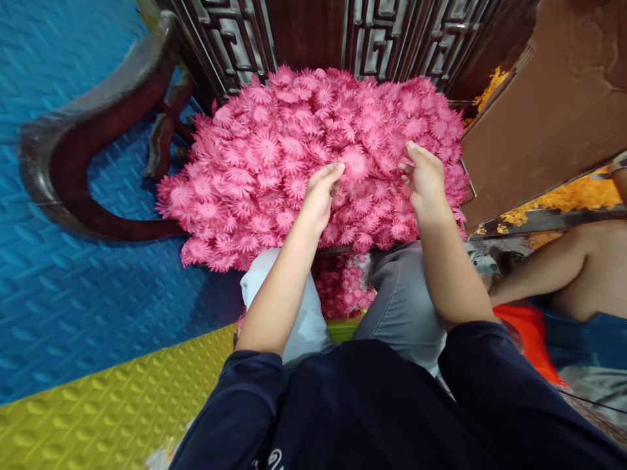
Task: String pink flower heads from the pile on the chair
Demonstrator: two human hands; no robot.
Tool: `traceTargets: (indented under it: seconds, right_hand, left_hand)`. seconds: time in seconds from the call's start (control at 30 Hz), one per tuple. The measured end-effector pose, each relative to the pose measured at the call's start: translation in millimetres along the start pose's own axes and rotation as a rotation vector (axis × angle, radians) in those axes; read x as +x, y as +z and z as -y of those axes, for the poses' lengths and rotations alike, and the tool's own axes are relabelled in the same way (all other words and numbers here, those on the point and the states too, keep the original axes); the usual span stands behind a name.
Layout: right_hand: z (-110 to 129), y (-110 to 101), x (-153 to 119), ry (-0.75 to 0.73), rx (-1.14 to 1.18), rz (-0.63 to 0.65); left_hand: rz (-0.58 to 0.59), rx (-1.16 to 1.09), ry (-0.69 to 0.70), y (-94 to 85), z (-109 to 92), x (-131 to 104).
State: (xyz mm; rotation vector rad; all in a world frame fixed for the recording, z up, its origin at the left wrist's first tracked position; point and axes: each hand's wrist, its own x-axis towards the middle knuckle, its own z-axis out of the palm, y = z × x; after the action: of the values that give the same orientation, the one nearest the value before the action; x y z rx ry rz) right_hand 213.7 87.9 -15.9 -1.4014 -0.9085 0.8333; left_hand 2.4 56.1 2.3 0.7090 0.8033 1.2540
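A large heap of pink artificial flowers (267, 147) with thin pointed petals spreads in front of me. Above it, my left hand (321, 196) pinches one pink flower (356, 164) at its edge between thumb and fingertips. To the right of that flower is my right hand (426, 176), raised over the heap, its fingers curled and the fingertips close together. Blurred pink lies just beyond those fingertips, and I cannot make out whether it is a flower in the hand or part of the heap.
A dark curved wooden armrest (53, 130) borders the heap at left, with a carved wooden panel (308, 39) behind. A brown cardboard sheet (539, 111) stands at right, near orange flowers (568, 196). Another person's bare limb (543, 267) is close by. Blue matting (122, 300) covers the floor.
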Motion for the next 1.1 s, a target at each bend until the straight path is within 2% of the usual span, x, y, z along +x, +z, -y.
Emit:
traceTargets:
  seconds: [0.1,0.2,0.37,0.47,0.6,0.83,1.1]
  right_hand:
    - [8,9,-14,-0.158,-0.052,0.06]
    - [22,28,-44,-0.296,-0.054,0.067]
    - [39,52,-84,-0.277,-0.084,0.328]
    - [38,56,-85,-0.251,-0.085,0.375]
    - [39,55,-81,-0.245,-0.053,0.358]
    - [43,51,-81,-0.18,0.07,0.385]
    - [44,47,-80,-0.105,0.15,0.442]
  left_hand:
    - [-0.059,0.05,0.073,1.9,2,-1]
    - [-0.088,0.075,0.1,2.8,5,-1]
    - [-0.069,0.051,0.033,0.3,7,1]
    - [-0.022,0.017,-0.084,-1.0,5,2]
    - [0.058,-0.019,-0.167,-0.2,0,0]
    - [0.16,-0.05,-0.157,0.7,-5,-5]
    - [0.173,-0.039,-0.15,-0.9,-3,-5]
